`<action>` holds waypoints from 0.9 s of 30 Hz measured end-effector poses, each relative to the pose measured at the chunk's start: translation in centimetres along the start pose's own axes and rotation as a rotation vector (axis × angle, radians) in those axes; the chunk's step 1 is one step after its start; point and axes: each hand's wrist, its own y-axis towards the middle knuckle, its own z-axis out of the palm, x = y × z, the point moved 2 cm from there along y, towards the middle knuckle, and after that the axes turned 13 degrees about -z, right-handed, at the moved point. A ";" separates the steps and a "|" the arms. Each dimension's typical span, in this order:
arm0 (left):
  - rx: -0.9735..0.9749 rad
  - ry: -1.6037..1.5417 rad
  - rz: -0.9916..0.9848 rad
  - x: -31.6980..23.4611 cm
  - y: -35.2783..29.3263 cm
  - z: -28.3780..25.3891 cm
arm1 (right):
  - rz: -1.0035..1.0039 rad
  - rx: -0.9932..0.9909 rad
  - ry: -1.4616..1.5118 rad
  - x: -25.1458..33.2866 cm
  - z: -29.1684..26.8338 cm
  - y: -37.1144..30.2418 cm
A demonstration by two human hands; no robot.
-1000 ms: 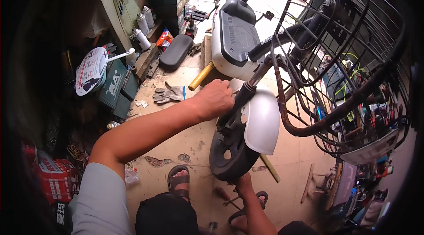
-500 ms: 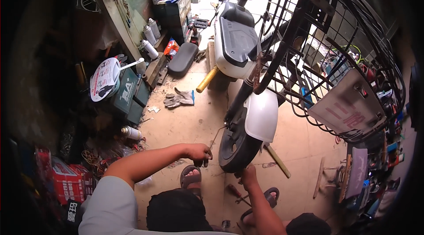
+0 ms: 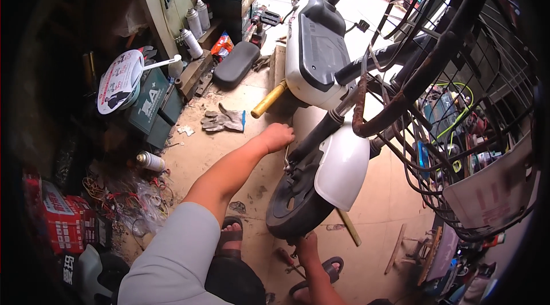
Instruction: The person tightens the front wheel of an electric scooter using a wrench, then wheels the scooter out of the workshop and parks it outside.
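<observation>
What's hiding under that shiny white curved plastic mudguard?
Under the mudguard is a round black rubber-tyred wheel. Its lower part shows, with the right hand at its bottom. The part tucked inside the mudguard is covered and cannot be seen.

You get strong daylight from the top of your view, where the ground (image 3: 369,21) beyond the scooter (image 3: 316,53) burns out to white. Nearer you, the tiled floor (image 3: 229,159) is softly and warmly lit, and the white front mudguard (image 3: 346,167) keeps its shading. Your left hand (image 3: 278,136) catches the light, while your right hand's fingertips sink into shade beneath the tyre (image 3: 298,226). The far left falls to near-black, and the red carton (image 3: 60,222) looks dim. Your fisheye lens ends in a dark round border, bending the wire basket (image 3: 441,70); the pale plate (image 3: 490,187) on it looks smeared.
</observation>
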 end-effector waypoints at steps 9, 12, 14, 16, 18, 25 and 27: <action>-0.096 0.354 0.229 -10.4 4.6 -19.2 | -0.257 0.149 -0.364 1.8 -1.5 0.1; 0.415 0.231 0.034 -17.7 -0.9 -25.8 | 0.061 -0.165 0.021 3.0 -1.2 0.2; 0.768 0.178 -0.014 -21.2 -8.5 -24.8 | 0.091 -0.184 0.149 3.3 -0.7 0.0; 0.855 0.060 -0.116 -20.4 -16.0 -21.0 | 0.074 -0.167 0.129 4.2 0.2 -0.3; 0.722 0.011 -0.268 -18.3 -19.4 -19.8 | 0.053 -0.154 0.104 5.1 1.1 0.5; 0.211 -1.124 -1.396 -13.5 -23.2 -18.3 | 0.153 -0.129 0.121 3.5 -0.5 -0.1; 0.150 -1.464 -1.505 -13.8 -22.4 -18.9 | 0.187 -0.146 0.110 3.3 -0.7 0.0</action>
